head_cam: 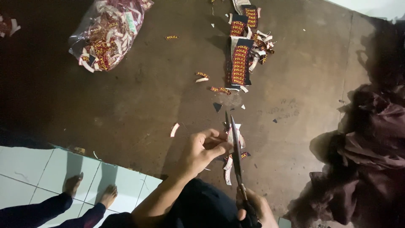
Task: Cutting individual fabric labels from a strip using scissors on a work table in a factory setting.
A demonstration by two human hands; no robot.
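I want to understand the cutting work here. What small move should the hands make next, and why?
Probably close the scissors on the label strip. The left hand pinches the strip right at the blades, which stand slightly apart and point away from the person, while the right hand grips the handles. Cut labels already hang below the left hand.

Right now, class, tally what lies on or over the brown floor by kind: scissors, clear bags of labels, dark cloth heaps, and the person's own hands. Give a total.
Scissors: 1
Clear bag of labels: 1
Dark cloth heap: 1
Hands: 2, the left hand pinching a label strip, the right hand on the scissors
Total: 5
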